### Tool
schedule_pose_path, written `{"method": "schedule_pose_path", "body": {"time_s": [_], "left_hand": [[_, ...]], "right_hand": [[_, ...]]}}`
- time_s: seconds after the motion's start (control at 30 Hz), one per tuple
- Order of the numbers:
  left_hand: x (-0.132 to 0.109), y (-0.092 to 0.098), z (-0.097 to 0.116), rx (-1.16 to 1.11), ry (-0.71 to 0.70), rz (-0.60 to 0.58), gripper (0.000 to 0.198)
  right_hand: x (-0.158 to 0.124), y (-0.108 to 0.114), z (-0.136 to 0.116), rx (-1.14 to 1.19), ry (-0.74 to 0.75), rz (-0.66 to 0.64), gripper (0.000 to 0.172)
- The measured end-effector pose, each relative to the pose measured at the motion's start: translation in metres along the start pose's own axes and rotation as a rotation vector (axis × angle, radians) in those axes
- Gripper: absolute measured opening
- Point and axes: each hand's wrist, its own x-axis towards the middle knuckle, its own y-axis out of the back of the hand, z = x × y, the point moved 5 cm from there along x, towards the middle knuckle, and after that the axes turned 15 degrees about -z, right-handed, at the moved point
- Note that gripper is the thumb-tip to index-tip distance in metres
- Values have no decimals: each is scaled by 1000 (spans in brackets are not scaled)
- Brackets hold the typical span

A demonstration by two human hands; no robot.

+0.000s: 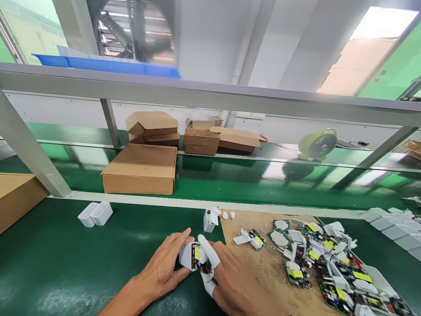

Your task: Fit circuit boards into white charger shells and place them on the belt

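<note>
My left hand (166, 263) grips a small white plastic housing (186, 256) from its left side. Against its open right side is a circuit board (196, 256) with a yellow part and a white blob, partly inside the housing. My right hand (226, 274), with white covers on two fingertips, pinches the board from the right. Just beyond the hands stands another white housing (209, 222) with parts sticking out of its top. A board with a white piece (257, 239) lies on the brown sheet (259, 272) to the right.
Many boards (329, 259) are heaped on the right. Two white housings (95, 214) stand at the left. White housings (394, 228) line the far right. A cardboard box (141, 169) sits on the green belt (230, 180) behind, below a metal frame (210, 94).
</note>
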Motion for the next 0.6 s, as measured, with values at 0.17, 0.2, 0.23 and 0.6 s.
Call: {"method": "schedule_pose_path", "body": {"time_s": [0.17, 0.2, 0.23, 0.6], "left_hand": [[0, 0, 1, 9, 14, -5, 110], [1, -1, 1, 14, 17, -9, 109], [1, -1, 1, 17, 17, -12, 109], [3, -9, -11, -148, 73, -131, 104]], "right_hand": [[0, -1, 1, -13, 12, -25, 51], [0, -3, 2, -18, 13, -15, 53], [1, -5, 3, -19, 13, -11, 55], [25, -16, 17, 273, -31, 46, 49]]}}
